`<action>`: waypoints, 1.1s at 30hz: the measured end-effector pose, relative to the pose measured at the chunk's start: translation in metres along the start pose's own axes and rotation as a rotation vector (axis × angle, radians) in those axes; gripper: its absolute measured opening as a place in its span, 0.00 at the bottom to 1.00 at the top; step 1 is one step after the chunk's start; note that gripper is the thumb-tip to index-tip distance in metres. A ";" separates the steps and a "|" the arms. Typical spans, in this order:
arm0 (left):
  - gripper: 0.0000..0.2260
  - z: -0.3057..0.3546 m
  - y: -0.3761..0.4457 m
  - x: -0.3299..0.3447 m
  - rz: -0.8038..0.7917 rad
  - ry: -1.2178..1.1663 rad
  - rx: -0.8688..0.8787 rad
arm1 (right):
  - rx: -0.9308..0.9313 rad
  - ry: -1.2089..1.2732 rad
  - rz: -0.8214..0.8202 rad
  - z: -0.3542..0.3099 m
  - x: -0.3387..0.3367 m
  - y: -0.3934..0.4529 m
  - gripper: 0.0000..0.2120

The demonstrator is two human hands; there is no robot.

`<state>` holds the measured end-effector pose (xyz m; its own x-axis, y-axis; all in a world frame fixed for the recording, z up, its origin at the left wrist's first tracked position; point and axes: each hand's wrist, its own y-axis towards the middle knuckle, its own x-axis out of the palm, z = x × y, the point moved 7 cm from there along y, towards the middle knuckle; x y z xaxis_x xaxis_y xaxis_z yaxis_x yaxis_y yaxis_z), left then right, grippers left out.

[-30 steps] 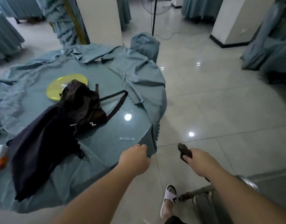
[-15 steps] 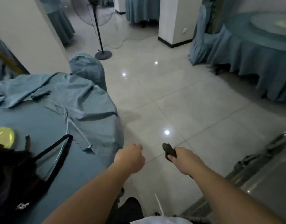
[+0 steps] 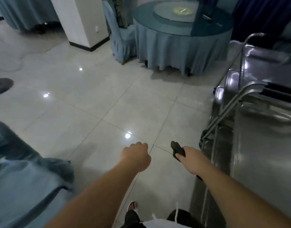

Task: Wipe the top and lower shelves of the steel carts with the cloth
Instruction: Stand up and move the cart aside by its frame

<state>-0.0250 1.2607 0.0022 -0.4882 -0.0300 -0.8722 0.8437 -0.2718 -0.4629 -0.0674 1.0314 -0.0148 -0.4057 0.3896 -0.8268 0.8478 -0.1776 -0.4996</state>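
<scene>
Right, my right hand (image 3: 190,157) grips the dark cloth (image 3: 177,150), fingers curled round it; my left hand (image 3: 136,156) is a loose fist holding nothing. Two steel carts (image 3: 263,145) stand just right of my right hand, edges close. Open tiled floor (image 3: 108,99) lies ahead of both hands; one draped round table (image 3: 179,45) sits well beyond.

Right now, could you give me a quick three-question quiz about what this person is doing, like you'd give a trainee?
1. True or false: the dark cloth is in the right hand.
2. Which side of the person are the steel carts on? A) left B) right
3. Fill in: the left hand is curled and holds ____.

Key: 1 true; 2 B; 3 nothing.
</scene>
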 end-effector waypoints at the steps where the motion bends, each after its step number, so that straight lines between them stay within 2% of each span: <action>1: 0.20 0.006 0.013 -0.005 -0.012 0.022 0.034 | 0.027 0.020 0.003 0.003 -0.002 0.004 0.18; 7: 0.21 0.047 0.087 -0.023 -0.082 0.122 0.183 | 0.187 0.102 0.024 0.053 -0.019 0.031 0.15; 12: 0.20 0.101 0.154 -0.050 -0.067 0.181 0.283 | 0.298 0.188 0.046 0.106 -0.045 0.085 0.16; 20: 0.19 0.210 0.256 -0.113 -0.034 0.330 0.404 | 0.318 0.369 0.085 0.169 -0.109 0.173 0.17; 28: 0.20 0.314 0.338 -0.133 -0.103 0.349 0.510 | 0.422 0.551 0.160 0.230 -0.150 0.200 0.15; 33: 0.20 0.363 0.381 -0.130 -0.160 0.445 0.606 | 0.517 0.531 0.169 0.251 -0.155 0.209 0.13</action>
<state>0.2786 0.8115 -0.0034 -0.3498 0.4095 -0.8426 0.4379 -0.7236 -0.5335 0.0875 0.7067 -0.0558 0.0456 0.6791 -0.7326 0.5628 -0.6234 -0.5428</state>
